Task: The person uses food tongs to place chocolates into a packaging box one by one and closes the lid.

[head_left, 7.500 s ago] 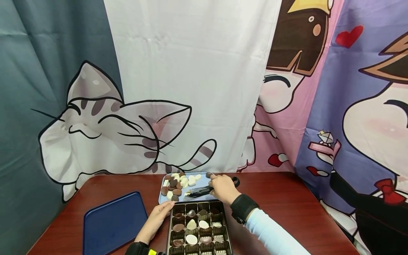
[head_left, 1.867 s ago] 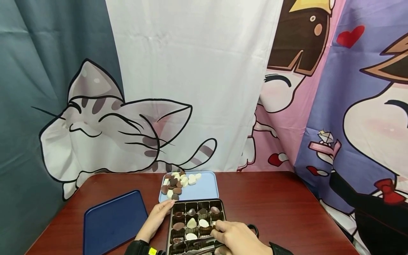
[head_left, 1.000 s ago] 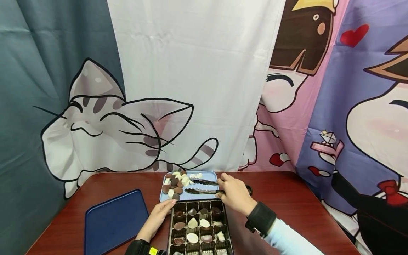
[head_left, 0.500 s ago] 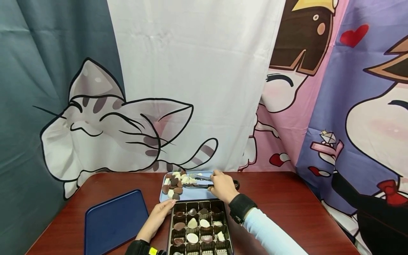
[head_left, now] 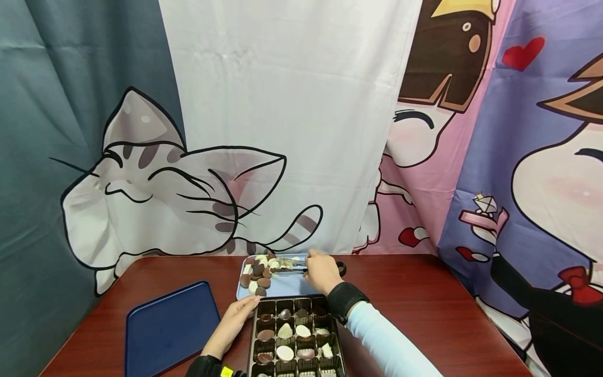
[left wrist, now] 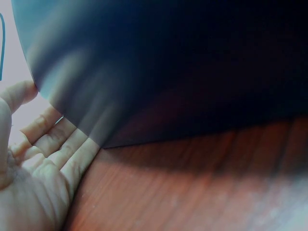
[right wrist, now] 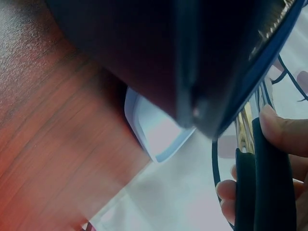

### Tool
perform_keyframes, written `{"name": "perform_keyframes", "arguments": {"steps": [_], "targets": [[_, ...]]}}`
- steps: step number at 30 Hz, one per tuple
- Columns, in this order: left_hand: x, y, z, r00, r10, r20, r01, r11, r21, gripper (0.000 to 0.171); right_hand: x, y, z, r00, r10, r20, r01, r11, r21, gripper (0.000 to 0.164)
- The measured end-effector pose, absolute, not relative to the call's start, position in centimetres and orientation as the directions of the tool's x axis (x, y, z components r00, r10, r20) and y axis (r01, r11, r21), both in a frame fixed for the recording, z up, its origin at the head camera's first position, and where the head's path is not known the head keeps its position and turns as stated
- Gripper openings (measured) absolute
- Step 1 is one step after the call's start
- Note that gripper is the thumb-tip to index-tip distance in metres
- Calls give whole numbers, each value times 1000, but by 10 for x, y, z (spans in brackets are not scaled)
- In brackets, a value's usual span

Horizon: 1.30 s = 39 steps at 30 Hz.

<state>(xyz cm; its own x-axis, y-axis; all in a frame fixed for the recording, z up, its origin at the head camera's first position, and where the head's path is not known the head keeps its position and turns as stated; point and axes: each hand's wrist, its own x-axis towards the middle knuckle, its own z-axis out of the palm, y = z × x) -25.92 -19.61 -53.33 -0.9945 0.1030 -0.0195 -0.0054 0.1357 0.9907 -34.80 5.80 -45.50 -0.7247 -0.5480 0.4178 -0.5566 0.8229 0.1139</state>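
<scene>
My right hand [head_left: 323,271] grips a pair of tongs [right wrist: 272,178] with black handles. Its narrow arms lie over the light blue tray [head_left: 287,288], their tips among the white chocolates [head_left: 273,264] on the right side of a mixed pile. Whether they pinch a piece I cannot tell. The left hand [head_left: 235,319] touches the upper left corner of a dark chocolate box [head_left: 253,340]; in the left wrist view its fingers lie straight against the glossy wall. Brown and white chocolates sit in many of the box's compartments, including an angular white piece [head_left: 326,350] at the right.
A dark blue tray [head_left: 171,330] lies on the left of the reddish-brown table [head_left: 400,314]. The light blue tray stands right behind the box. Behind the table hangs a curtain [head_left: 292,104] with cartoon prints.
My right hand has gone from the box to the light blue tray, then leftward, the tongs' arms drawing closer together. An angular white piece now sits in a right-hand compartment. Left hand unmoved.
</scene>
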Motion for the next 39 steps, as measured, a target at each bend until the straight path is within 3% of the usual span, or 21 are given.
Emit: {"name": "perform_keyframes", "arguments": {"steps": [11,17,25,39], "targets": [[-263,-207,-546,-980,186,70,98,146,984,70,-340,73,-448,-720,-540,436,-590,807,25,32],[-260,-200,-543,-989,149,27,45,118,992,61,-324,87,-434,-703,-552,449,-630,776,-33,22],[-263,-202,-546,-992,118,39,56,145,988,68,-286,108,-417,-650,-584,487,-689,723,-52,24],[-259,-194,-534,-995,102,-19,-6,129,992,53,-206,147,-387,-629,-640,441,-735,675,-69,24]]}}
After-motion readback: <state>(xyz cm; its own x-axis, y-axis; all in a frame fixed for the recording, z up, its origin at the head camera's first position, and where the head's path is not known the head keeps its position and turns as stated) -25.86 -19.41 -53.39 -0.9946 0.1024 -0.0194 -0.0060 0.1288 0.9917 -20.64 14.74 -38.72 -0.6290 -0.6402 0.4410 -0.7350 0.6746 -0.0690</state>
